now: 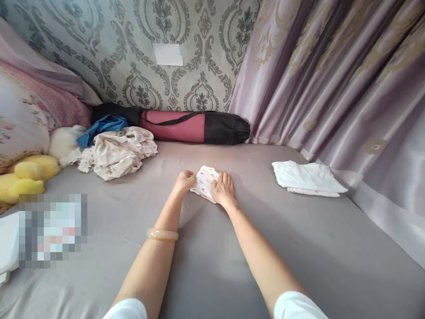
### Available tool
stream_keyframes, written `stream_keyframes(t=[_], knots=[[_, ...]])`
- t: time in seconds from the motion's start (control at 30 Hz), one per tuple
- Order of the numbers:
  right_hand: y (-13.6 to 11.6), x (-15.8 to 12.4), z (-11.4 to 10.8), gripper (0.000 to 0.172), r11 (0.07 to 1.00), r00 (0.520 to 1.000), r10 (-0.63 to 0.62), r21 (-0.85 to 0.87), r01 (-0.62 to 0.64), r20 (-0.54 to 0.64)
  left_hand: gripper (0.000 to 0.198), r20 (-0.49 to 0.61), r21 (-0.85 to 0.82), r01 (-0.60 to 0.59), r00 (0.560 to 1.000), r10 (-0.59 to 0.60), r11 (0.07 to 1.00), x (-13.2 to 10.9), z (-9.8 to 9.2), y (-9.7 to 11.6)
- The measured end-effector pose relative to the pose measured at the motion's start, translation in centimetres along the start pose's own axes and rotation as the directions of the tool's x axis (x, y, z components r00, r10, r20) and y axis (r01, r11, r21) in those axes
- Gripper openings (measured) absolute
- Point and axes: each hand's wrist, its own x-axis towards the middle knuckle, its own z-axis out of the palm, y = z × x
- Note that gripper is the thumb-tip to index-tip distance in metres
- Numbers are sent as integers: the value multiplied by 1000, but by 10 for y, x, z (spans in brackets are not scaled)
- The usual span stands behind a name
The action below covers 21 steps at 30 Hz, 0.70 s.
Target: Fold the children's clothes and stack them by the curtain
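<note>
A small folded white printed cloth [205, 179] lies on the grey bedsheet [206, 266] in the middle of the view. My right hand [223, 189] rests flat on the cloth's right part, fingers stretched out together. My left hand [184, 180] is at the cloth's left edge with fingers curled, pinching that edge. A pale bangle [162, 234] sits on my left forearm.
A stack of folded white cloths [307, 178] lies at the right near the curtain [348, 79]. A heap of unfolded pale clothes [116, 153] and a blue garment [101, 126] lie at the back left. A red and black rolled bag [195, 126] lies along the wall. Soft toys [28, 175] and pillows sit at the left.
</note>
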Motion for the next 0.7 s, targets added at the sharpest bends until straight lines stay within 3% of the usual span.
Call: stream_keyframes(t=[0.13, 0.27, 0.37, 0.53, 0.63, 0.7], knots=[[8, 7, -4, 61, 987, 999, 24, 161, -20, -23, 23, 43, 18, -29, 999, 28, 999, 0, 4, -2], [28, 18, -19, 59, 894, 983, 159, 435, -106, -87, 26, 56, 21, -52, 997, 50, 998, -3, 6, -1], [43, 21, -25, 55, 873, 969, 218, 466, -142, -113, 31, 141, -14, -49, 989, 51, 999, -10, 7, 5], [47, 21, -26, 50, 862, 975, 195, 492, -120, -103, 31, 238, -108, 32, 971, -6, 994, -23, 7, 20], [46, 23, -28, 48, 801, 978, 192, 589, -106, -86, 33, 393, -343, 140, 920, 6, 929, -28, 7, 27], [47, 25, -30, 48, 689, 979, 197, 718, -99, -54, 35, 507, -476, 227, 860, 54, 850, -32, 7, 30]])
